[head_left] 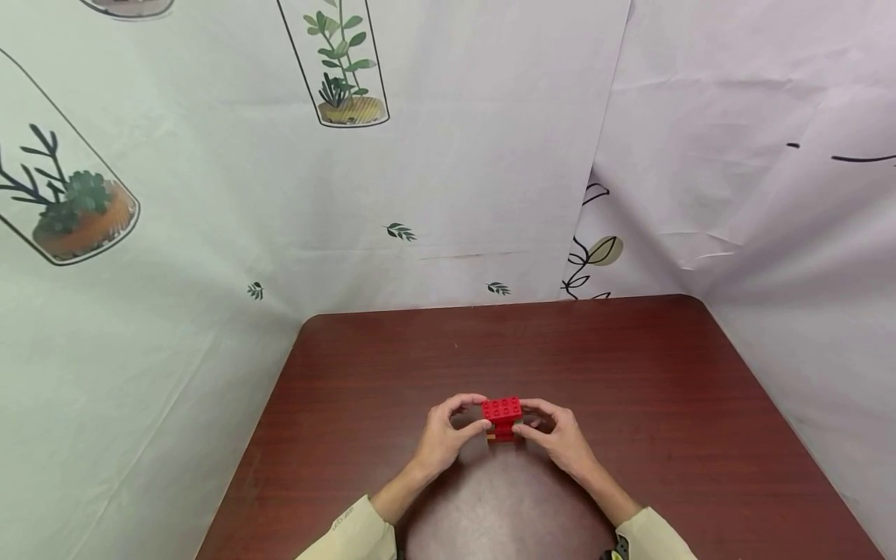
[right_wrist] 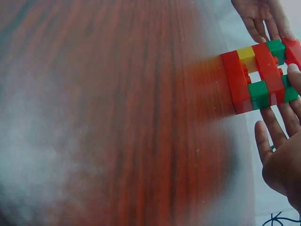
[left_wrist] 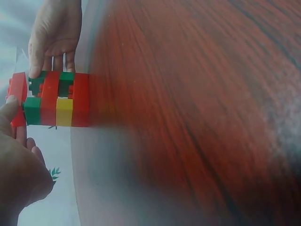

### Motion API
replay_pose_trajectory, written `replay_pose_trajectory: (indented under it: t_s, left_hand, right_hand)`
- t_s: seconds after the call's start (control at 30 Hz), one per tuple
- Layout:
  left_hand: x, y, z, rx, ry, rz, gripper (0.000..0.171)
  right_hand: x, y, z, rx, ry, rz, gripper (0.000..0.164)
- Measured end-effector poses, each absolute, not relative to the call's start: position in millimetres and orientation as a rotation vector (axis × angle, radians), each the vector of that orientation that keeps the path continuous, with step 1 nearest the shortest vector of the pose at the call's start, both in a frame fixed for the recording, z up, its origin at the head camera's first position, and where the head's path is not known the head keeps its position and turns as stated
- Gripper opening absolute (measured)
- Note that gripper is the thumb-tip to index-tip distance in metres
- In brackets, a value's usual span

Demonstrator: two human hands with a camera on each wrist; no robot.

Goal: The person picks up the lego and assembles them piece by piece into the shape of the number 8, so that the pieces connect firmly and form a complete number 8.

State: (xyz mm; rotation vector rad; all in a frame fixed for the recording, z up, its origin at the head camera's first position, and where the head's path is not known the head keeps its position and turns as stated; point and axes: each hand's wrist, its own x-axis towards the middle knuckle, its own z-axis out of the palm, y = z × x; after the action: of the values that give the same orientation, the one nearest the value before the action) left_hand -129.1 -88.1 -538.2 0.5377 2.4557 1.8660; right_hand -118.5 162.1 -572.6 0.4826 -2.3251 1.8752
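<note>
In the head view my left hand (head_left: 439,442) pinches a red toy brick (head_left: 502,409), studs upward, between thumb and fingers. This brick sits over a stack of toy bricks and stands slightly tilted, with a gap at one end in the left wrist view. The stack has a red base brick (right_wrist: 236,84) on the table, a yellow brick (left_wrist: 64,112) and a green brick (right_wrist: 258,95) on it, then another red brick (left_wrist: 49,101). Above that are two more green bricks, one (left_wrist: 33,111) on the left side. My right hand (head_left: 564,445) grips the other green brick (right_wrist: 290,90).
The dark red-brown wooden table (head_left: 378,365) has rounded far corners. White cloth (head_left: 476,171) printed with plants hangs behind it and along both sides. A watch (head_left: 617,551) shows at the right sleeve (head_left: 654,533).
</note>
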Motion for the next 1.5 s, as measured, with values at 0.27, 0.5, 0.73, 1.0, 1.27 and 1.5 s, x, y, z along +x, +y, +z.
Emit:
replay_pose_trajectory:
  t_s: [0.27, 0.5, 0.73, 1.0, 1.27, 1.5]
  left_hand:
    - [-129, -89, -542, 0.591, 2.529, 1.823, 0.037]
    - [-129, -89, -544, 0.626, 2.558, 1.802, 0.036]
    - [-128, -89, -547, 0.658, 2.565, 1.824, 0.036]
    - [-129, -89, -547, 0.699, 2.589, 1.815, 0.037]
    - [-129, -89, -541, 0.796, 2.688, 1.728, 0.036]
    - [-129, -87, -538, 0.933, 2.824, 1.615, 0.036]
  right_hand:
    - [-118, 163, -572, 0.494, -2.332, 1.854, 0.038]
    - [-117, 162, -570, 0.505, -2.311, 1.868, 0.038]
    - [-117, 161, -569, 0.496, -2.321, 1.876, 0.037]
    - [-117, 163, -570, 0.466, -2.331, 1.906, 0.037]
    - [-118, 163, -571, 0.511, -2.305, 1.915, 0.038]
    - [-118, 163, -571, 0.498, -2.303, 1.907, 0.037]
